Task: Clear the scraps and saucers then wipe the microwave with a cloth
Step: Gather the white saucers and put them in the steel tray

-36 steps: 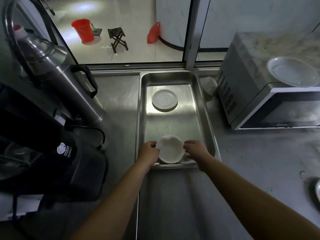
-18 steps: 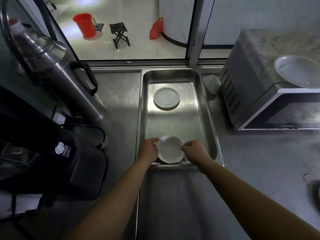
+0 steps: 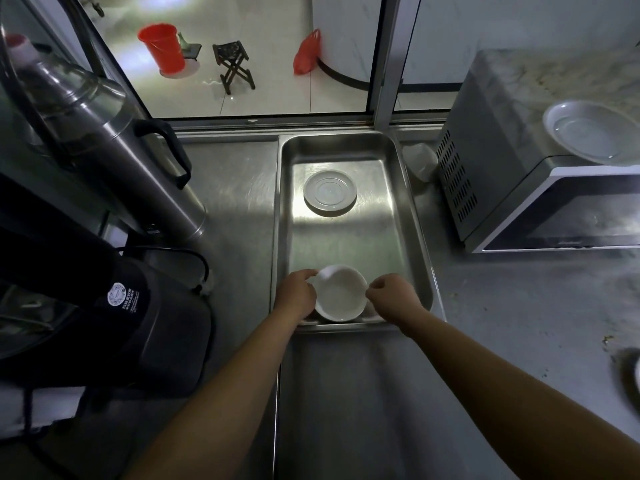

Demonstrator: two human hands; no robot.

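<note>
We hold the white saucer (image 3: 341, 293) at the near end of the steel tray (image 3: 417, 237), between our two hands. The left hand (image 3: 297, 293) grips its left rim with curled fingers; the right hand (image 3: 391, 296) is at its right rim, fingers bent and narrow, and we cannot tell if they pinch it or only touch. The saucer is round, so it has no long axis; it seems a little tilted. Both hands are equally near. A second saucer (image 3: 330, 193) lies at the far end of the tray, and a plate (image 3: 593, 132) rests on the microwave (image 3: 502, 161), nearer our right hand. The black appliance (image 3: 145, 327) on the bench (image 3: 502, 323) has a round label, too small to read.
</note>
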